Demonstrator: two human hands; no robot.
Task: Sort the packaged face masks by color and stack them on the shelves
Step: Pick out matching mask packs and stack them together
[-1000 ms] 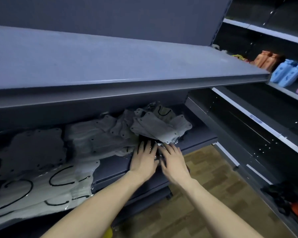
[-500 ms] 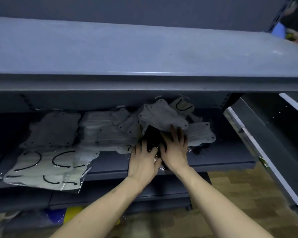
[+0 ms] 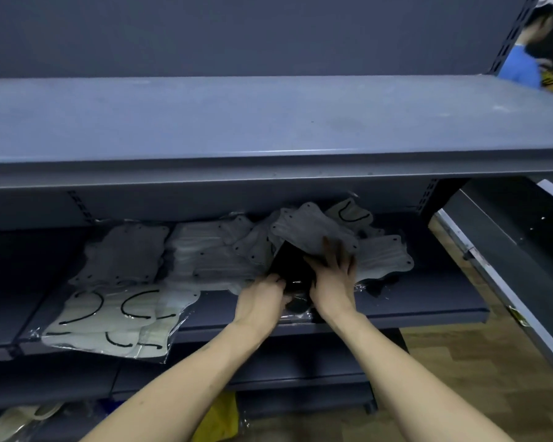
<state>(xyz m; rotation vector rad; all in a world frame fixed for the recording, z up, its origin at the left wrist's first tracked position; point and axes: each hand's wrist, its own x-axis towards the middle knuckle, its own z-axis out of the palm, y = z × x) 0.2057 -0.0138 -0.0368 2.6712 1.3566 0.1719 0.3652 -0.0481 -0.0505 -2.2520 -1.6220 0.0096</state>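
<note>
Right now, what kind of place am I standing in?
Most likely a shop aisle or stockroom. You face grey metal shelving with slotted uprights, a second shelf unit at a right angle, and packaged face masks piled on the middle shelf, which both hands are handling.

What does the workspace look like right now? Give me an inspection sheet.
Surface: dark grey middle shelf, under a bare upper shelf.
Job's things: black mask pack between both hands; flat grey mask stack; white masks with black loops at the front left; loose grey mask pile behind the hands.
Clutter: yellow item on the bottom level.
Hands: left hand grips the black pack; right hand lies on it, fingers reaching into the pile.
Cables: nothing seen.
Surroundings: wood-pattern floor; another shelf unit at right.
</note>
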